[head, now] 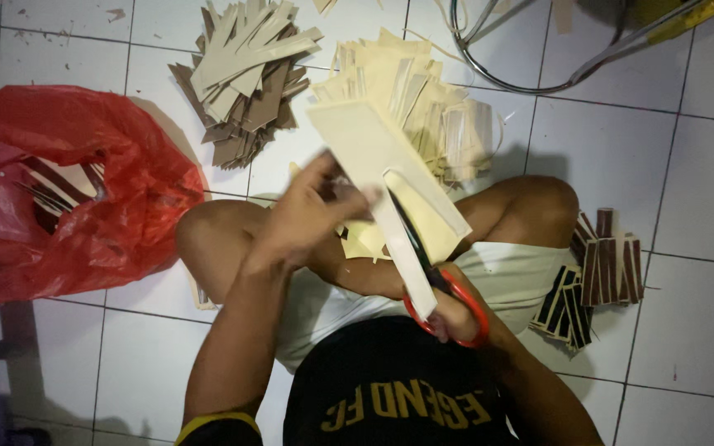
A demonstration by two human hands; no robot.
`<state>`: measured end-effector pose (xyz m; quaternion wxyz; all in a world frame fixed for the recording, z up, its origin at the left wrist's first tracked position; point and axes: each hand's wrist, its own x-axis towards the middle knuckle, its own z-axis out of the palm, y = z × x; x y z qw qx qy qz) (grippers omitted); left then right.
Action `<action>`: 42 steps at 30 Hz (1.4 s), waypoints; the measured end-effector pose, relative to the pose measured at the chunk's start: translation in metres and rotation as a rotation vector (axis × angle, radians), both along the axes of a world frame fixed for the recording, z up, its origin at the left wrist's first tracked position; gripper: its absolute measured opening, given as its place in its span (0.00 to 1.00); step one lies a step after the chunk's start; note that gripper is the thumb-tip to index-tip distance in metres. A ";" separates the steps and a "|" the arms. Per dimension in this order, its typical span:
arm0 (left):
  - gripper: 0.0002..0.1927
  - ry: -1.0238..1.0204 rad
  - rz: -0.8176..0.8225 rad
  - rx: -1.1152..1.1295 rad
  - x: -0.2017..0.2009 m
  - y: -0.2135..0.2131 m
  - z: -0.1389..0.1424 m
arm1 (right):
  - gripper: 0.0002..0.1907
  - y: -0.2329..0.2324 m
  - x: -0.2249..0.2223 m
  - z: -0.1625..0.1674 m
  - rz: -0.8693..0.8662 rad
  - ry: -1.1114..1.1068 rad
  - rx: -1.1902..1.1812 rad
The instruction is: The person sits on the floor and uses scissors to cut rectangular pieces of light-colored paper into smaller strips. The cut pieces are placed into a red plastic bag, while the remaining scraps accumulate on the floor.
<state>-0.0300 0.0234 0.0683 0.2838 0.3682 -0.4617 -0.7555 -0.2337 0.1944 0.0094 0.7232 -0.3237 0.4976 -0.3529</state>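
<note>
Cream-coloured sheet (373, 157), flat and stiff like thin card or foam board, is held up over the lap by the left hand (311, 216), whose fingers clench its left edge. The right hand (456, 318) is closed in the red loops of the scissors (427, 268); the dark blades run up into the sheet, and a narrow strip already hangs loose on the left of the cut.

To do this cut well, in my judgement, the sheet must stay taut and flat, the blades should follow a line parallel to the long edge, and the left fingers should stay away from the blade tips. Long, steady closings of the blades would give a cleaner edge than many short ones.

Behind the sheet, on the white tiled floor (704, 198), lies a pale pile (440, 107) of thin yellowish strips, some of them curling. Further left is a grey pile (249, 74) of flat brownish-grey strips with sharp ends. A red bag (126, 215) of thin, shiny, crumpled plastic lies open at the left, with more strips inside. By the right knee stand dark stacks (597, 277) of short brown pieces with light edges. A bent metal tube (530, 78) crosses the top.
</note>
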 end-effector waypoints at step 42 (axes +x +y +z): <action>0.13 0.301 0.344 0.228 -0.031 0.054 -0.031 | 0.20 0.007 0.002 0.003 -0.048 -0.203 -0.020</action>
